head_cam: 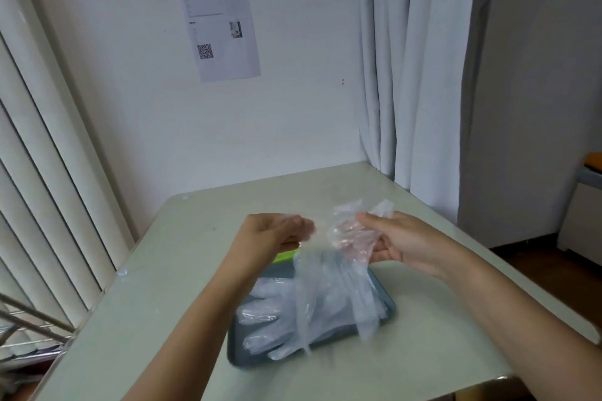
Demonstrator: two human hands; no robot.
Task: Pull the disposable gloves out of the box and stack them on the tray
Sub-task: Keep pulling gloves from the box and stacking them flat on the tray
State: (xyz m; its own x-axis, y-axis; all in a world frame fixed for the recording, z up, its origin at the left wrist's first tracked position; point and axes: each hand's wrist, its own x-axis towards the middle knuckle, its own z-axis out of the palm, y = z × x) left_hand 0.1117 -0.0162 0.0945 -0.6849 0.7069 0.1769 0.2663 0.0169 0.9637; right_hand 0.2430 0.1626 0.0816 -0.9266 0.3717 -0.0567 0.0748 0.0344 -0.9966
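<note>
**Item:** held glove (329, 283), clear film, centre of frame, hanging over the tray (247, 358).

**Hands:** apart. The right hand (404, 244) bunches the glove's crumpled top. The left hand (273, 234) is blurred and appears to pinch the other edge.

**Also present:** glove stack (273, 312) lying on the tray. Green box (286, 255) mostly hidden behind the left hand.

**Risk:** the film looks light and clingy. It may stick to the fingers, land crumpled, or drag the stack askew.

**Setting:** pale tabletop (163, 270). Blinds (49, 172) at left, curtain (423, 75) upper right, wall notice (221, 26) upper centre.
</note>
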